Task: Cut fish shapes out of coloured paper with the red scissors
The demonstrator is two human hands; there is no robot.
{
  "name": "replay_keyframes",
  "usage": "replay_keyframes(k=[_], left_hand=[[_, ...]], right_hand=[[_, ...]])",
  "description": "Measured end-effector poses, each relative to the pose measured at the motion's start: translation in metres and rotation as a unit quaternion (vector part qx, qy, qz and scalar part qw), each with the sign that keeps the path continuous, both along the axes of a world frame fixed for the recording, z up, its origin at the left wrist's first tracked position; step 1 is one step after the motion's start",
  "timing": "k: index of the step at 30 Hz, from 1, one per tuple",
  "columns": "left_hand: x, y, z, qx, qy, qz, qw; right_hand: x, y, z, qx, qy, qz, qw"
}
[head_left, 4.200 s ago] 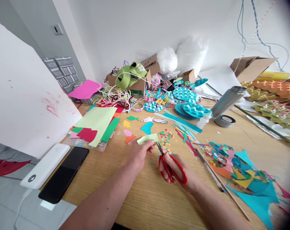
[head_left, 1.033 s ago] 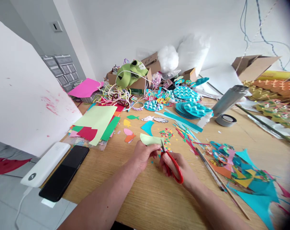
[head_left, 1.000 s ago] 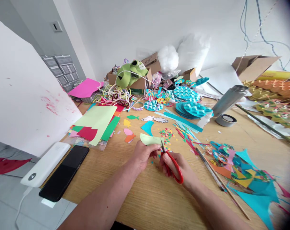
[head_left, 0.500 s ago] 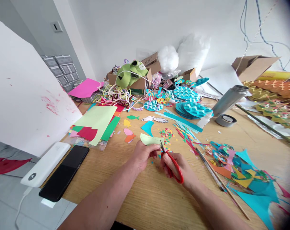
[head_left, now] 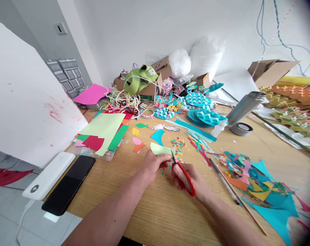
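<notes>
My left hand [head_left: 156, 163] pinches a small piece of pale green paper [head_left: 160, 149] between thumb and fingers. My right hand [head_left: 187, 176] grips red-handled scissors [head_left: 187, 179], their blades pointing up and left at the paper's right edge. Whether the blades are parted is too small to tell. Just beyond the paper lie a blue paper piece [head_left: 157, 137] and a scatter of tiny coloured paper bits [head_left: 178, 142]. Small paper fish lie further left: a green fish [head_left: 142, 125], a yellow fish [head_left: 136, 132] and an orange fish [head_left: 139, 147].
Coloured paper sheets [head_left: 103, 126] lie at left, near a black phone [head_left: 69, 184] and a white power bank [head_left: 48, 176]. To the right are a pen [head_left: 225, 181], a thin wooden stick [head_left: 247, 208], paper scraps [head_left: 267, 188] and a steel flask [head_left: 244, 107].
Almost nothing differs. The pale green paper has shifted very slightly, while both hands and the scissors stay in about the same place.
</notes>
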State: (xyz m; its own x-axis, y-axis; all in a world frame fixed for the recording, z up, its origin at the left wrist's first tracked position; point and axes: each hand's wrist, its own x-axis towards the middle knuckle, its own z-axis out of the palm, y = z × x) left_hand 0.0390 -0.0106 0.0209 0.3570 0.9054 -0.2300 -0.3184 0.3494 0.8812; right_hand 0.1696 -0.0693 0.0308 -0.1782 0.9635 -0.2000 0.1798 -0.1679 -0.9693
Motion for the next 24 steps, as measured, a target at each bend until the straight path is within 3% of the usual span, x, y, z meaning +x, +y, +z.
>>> replay_keyframes(k=[24], left_hand=[[-0.0017, 0.0011, 0.0019, -0.009, 0.011, -0.001, 1.000]], right_hand=[[0.0036, 0.0014, -0.0081, 0.011, -0.009, 0.000, 1.000]])
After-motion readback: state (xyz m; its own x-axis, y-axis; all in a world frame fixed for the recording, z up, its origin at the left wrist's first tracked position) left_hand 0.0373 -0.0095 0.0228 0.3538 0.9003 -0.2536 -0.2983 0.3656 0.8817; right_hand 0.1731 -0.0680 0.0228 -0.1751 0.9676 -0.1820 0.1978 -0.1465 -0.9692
